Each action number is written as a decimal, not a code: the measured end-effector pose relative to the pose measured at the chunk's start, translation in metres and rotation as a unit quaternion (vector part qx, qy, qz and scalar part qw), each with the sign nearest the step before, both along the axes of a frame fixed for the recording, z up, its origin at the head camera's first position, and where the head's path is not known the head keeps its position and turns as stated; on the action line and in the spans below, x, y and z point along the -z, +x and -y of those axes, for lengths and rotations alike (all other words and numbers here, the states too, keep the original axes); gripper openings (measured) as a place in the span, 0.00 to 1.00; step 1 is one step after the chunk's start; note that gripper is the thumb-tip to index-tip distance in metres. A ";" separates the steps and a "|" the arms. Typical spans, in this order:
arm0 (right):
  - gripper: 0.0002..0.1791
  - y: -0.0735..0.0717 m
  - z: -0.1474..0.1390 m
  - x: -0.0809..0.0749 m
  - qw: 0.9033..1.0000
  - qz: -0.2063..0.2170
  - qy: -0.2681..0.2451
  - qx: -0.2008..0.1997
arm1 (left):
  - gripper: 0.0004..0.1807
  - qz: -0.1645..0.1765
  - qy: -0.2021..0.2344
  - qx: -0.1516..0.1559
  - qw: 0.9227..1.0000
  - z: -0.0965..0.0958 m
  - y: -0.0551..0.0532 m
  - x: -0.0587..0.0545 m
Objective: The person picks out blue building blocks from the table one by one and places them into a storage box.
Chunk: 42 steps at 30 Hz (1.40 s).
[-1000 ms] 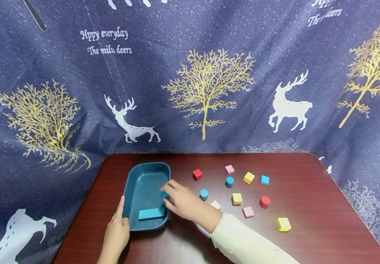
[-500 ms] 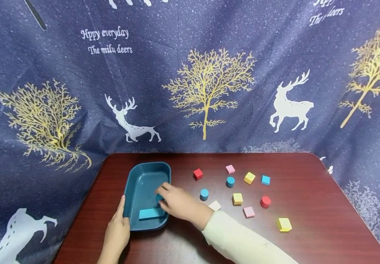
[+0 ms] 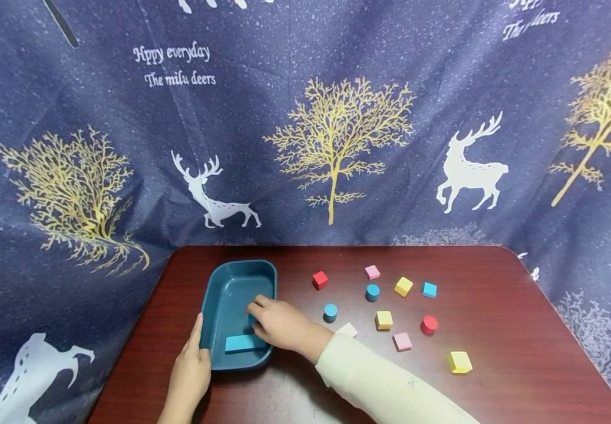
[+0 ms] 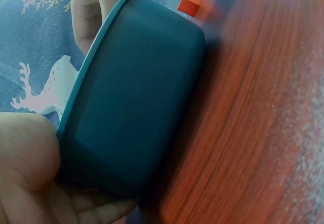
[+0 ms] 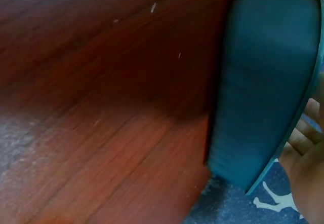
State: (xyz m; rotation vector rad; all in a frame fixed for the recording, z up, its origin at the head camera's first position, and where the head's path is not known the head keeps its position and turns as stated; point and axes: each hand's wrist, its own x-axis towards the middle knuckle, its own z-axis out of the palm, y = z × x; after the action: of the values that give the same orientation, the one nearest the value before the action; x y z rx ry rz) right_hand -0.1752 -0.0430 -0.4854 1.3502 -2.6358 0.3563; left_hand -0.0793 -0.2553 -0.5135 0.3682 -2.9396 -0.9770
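A dark teal plastic tray (image 3: 238, 271) stands on the left part of the table. Along its left outer wall lies my left hand (image 3: 188, 374), fingers extended against the wall and thumb by the near corner. In the left wrist view, the fingers (image 4: 101, 211) press flat on that wall below the rim. My right hand (image 3: 281, 324) reaches over the tray's right rim and pinches a blue cylinder block (image 3: 252, 320), mostly hidden behind the fingers. Just nearer in the tray lies a long light-blue block (image 3: 244, 343), partly covered by that hand.
On the table (image 3: 512, 330), right of the tray, lie scattered blocks: a red cube (image 3: 320, 280), blue cylinders (image 3: 330, 312), yellow cubes (image 3: 384, 320), pink squares (image 3: 402, 341) and a red cylinder (image 3: 429, 324). A cream block (image 3: 346, 331) sits beside my right wrist. A patterned curtain hangs behind.
My right hand has moved left and a little down, farther over the tray, carrying the blue cylinder block. The left hand stays against the tray's left side.
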 end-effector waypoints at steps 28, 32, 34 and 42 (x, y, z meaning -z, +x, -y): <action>0.10 -0.017 0.024 0.009 0.992 -0.029 0.125 0.020 | 0.40 0.018 0.001 0.003 1.000 0.001 -0.001 0.000; 0.12 -0.016 0.026 0.008 0.990 -0.022 0.136 0.028 | 0.41 0.019 0.000 0.005 1.000 0.001 -0.001 -0.001; 0.14 -0.016 0.027 0.008 0.989 -0.016 0.145 0.033 | 0.41 0.021 0.001 0.005 1.000 0.001 -0.001 -0.002; 0.17 -0.015 0.030 0.010 0.984 -0.008 0.170 0.045 | 0.41 0.027 0.002 0.001 1.000 0.001 -0.001 -0.001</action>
State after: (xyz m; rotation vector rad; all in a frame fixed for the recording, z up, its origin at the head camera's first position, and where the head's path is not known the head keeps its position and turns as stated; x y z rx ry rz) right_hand -0.1906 -0.0727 -0.4953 1.3062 -2.8251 -0.1228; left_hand -0.0804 -0.2562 -0.5122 0.3973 -2.9876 -0.9879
